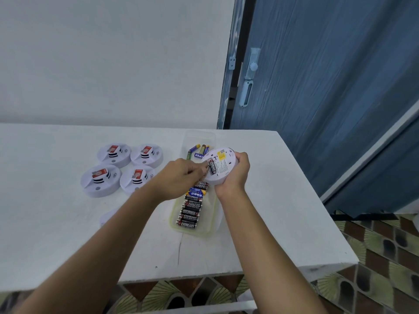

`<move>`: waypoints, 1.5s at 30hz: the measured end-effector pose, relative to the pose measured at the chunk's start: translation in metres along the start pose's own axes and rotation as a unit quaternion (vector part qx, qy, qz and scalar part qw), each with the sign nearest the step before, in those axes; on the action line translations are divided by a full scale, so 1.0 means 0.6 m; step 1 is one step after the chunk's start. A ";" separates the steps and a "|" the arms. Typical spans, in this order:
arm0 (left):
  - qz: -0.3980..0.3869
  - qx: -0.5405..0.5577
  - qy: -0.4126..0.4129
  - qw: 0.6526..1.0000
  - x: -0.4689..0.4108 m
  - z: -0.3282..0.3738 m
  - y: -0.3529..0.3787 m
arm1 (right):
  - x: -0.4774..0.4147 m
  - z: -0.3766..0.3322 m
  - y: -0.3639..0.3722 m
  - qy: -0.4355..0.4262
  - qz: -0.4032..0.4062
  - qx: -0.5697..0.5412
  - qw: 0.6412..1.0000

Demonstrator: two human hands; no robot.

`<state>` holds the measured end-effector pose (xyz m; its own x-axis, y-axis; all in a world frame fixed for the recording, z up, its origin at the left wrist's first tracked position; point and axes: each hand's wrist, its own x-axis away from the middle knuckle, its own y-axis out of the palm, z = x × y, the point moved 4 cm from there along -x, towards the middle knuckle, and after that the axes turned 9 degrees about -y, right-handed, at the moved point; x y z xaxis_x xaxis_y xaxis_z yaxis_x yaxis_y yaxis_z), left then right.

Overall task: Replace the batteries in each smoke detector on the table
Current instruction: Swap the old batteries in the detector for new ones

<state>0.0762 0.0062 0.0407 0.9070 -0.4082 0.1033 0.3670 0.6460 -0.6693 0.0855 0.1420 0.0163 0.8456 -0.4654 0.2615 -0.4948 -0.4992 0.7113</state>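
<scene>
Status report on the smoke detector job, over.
Right hand grips round white smoke detector, underside up. Left hand holds black Eveready battery at its bay. Nothing blocking.

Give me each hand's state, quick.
Left hand: pinching the battery in the smoke detector.
Right hand: gripping the smoke detector.

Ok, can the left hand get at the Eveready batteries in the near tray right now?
Probably yes: the Eveready batteries lie uncovered right by the left hand, but it must first release the battery in the smoke detector.
</scene>
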 end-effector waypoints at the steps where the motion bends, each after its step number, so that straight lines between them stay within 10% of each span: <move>1: -0.002 0.000 -0.004 1.000 0.001 -0.002 0.000 | -0.001 0.003 0.001 -0.001 0.001 0.001 1.000; 24: 0.027 0.171 -0.079 0.982 -0.004 -0.036 0.002 | 0.003 0.025 0.006 0.032 -0.079 0.059 0.995; 36: -0.060 0.490 -0.225 0.840 0.014 -0.058 0.030 | 0.015 0.021 0.023 0.022 -0.122 0.034 0.992; 45: -0.001 0.125 -0.151 0.981 0.054 -0.100 -0.041 | 0.035 0.063 0.016 0.043 -0.125 0.048 0.990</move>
<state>0.0839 -0.0619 0.0163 0.9126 -0.2237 0.3422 0.3729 0.7986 -0.4725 0.0909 0.0997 0.0038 0.9557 -0.2574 0.1427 -0.2817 -0.6601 0.6963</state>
